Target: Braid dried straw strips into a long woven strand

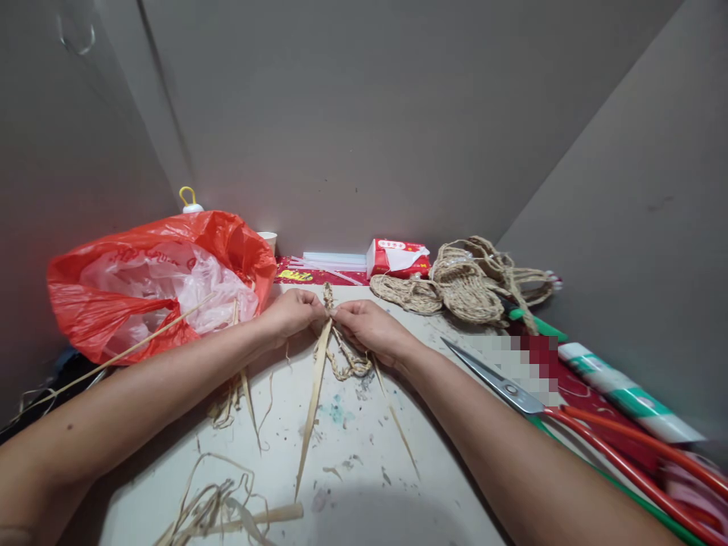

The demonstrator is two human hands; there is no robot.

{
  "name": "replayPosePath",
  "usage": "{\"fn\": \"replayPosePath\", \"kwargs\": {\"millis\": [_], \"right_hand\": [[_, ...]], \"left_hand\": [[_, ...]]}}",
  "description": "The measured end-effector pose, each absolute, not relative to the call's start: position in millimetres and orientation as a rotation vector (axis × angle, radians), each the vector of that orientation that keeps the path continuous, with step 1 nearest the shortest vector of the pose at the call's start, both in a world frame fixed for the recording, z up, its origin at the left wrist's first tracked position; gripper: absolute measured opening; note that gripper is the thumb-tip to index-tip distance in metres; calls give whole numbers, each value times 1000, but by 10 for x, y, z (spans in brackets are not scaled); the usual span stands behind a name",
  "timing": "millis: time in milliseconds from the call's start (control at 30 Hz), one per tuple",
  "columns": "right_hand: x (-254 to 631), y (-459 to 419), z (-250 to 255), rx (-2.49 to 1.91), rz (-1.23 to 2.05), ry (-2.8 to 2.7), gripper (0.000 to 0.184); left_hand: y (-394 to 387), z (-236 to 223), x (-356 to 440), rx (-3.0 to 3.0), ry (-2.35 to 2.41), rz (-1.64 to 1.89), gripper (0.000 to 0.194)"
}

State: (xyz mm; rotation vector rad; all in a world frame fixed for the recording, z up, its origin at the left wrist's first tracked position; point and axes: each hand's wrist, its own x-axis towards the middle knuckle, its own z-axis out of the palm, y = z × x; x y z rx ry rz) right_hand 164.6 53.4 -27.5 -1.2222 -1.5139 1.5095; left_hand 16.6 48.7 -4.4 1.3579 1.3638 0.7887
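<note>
My left hand (296,312) and my right hand (365,324) meet over the middle of the table, fingertips pinched together on a braided straw cord (346,371). The braid makes a loop below my hands, and a short end of it stands up beyond them. From between my fingers a flat pale straw strip (314,402) hangs down toward me. A thinner strip (396,418) trails from beneath my right hand. How the strands cross under my fingertips is hidden.
Loose straw (210,508) lies at the near left. A red plastic bag (227,227) stands at left. Tissues (392,258) and woven straw pieces (469,292) lie at the back. Large scissors (512,390), blades open, and a green-white roll (626,390) are at right. Grey walls enclose the table (364,493).
</note>
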Motion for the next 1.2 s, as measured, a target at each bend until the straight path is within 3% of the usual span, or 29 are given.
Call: {"fn": "replayPosePath", "kwargs": {"millis": [367,733,833,1000,1200], "right_hand": [[1638,527,-261,-1274,1538,-1473,29],[1656,503,-169,-1235,1819,-1271,18],[1629,487,-197,-1226,1781,-1212,20],[1599,486,-215,-1222,1782,-1139,16],[1606,479,-200,-1138,1881,-1061,25]], "left_hand": [[508,-149,184,1495,1404,923,9],[517,-186,185,1814,1426,882,6],[483,-155,171,1942,1433,823,1],[391,-72,194,1881,1415,749,11],[277,-105,274,1739,1424,701,6]]}}
